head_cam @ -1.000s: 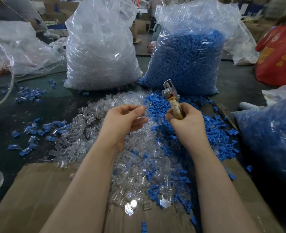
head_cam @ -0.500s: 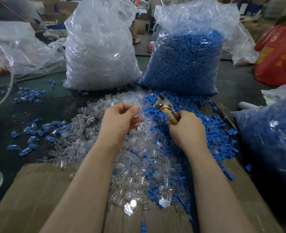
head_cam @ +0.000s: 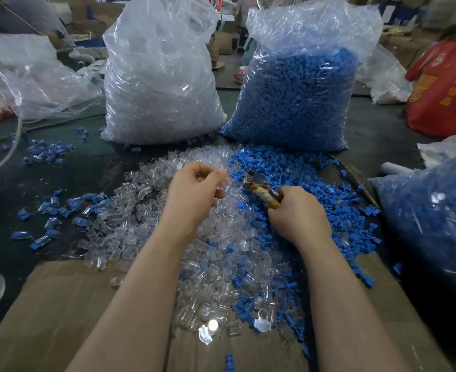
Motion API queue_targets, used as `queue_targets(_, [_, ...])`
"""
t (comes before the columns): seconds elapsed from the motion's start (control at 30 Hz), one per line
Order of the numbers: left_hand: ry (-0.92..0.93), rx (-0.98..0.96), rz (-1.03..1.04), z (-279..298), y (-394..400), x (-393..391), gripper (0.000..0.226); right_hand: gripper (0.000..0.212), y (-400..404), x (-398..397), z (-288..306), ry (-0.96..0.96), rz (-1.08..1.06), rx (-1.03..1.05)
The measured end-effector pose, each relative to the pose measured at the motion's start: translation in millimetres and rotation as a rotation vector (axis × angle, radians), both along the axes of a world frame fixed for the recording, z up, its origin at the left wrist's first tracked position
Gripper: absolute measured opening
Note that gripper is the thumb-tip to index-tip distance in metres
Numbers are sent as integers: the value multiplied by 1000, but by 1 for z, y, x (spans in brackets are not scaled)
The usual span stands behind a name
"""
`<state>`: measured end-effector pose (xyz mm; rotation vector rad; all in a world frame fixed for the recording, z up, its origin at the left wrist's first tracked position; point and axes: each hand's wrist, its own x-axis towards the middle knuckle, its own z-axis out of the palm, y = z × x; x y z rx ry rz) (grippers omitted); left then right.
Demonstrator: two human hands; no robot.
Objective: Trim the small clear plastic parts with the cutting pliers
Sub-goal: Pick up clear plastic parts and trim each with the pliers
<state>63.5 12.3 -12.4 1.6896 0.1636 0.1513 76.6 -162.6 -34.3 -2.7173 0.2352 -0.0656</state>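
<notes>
Your working room is hemmed in: a bag of clear parts (head_cam: pixel 159 84) and a bag of blue parts (head_cam: pixel 294 100) stand side by side across the upper middle of the frame, another blue-filled bag (head_cam: pixel 430 218) crowds the right edge, and a red bag (head_cam: pixel 447 89) sits at the upper right. The dark surface (head_cam: pixel 12 205) shows mostly at the left, scattered with stray blue pieces, and a sheet of cardboard (head_cam: pixel 50 312) covers the lower part of the frame under your forearms.

The clear plastic parts (head_cam: pixel 146 210) lie in a loose heap in the middle of the frame, small, glassy and tube-like, merging on the right into a spread of blue parts (head_cam: pixel 315 189).

Your left hand (head_cam: pixel 194 191) hovers over the heap with fingers curled and fingertips pinching one clear part (head_cam: pixel 225 182) (hard to make out against the pile behind it). Your right hand (head_cam: pixel 296 213) is wrapped around the taped handles of the cutting pliers (head_cam: pixel 259 186), whose metal head points to the upper left, just beside the pinched part; whether the blades touch it you cannot tell.
</notes>
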Motion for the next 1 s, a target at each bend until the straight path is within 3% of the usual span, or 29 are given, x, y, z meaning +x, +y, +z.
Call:
queue_targets(0.27, [-9, -38, -40, 1, 2, -1, 9, 8, 1, -1, 0, -72, 39, -11])
queue_targets(0.73, [-7, -12, -20, -1, -2, 0, 6, 7, 4, -2, 9, 75, 6, -80])
queue_targets(1.0, [43, -198, -80, 0, 5, 0, 14, 8, 7, -6, 4, -9, 3, -93])
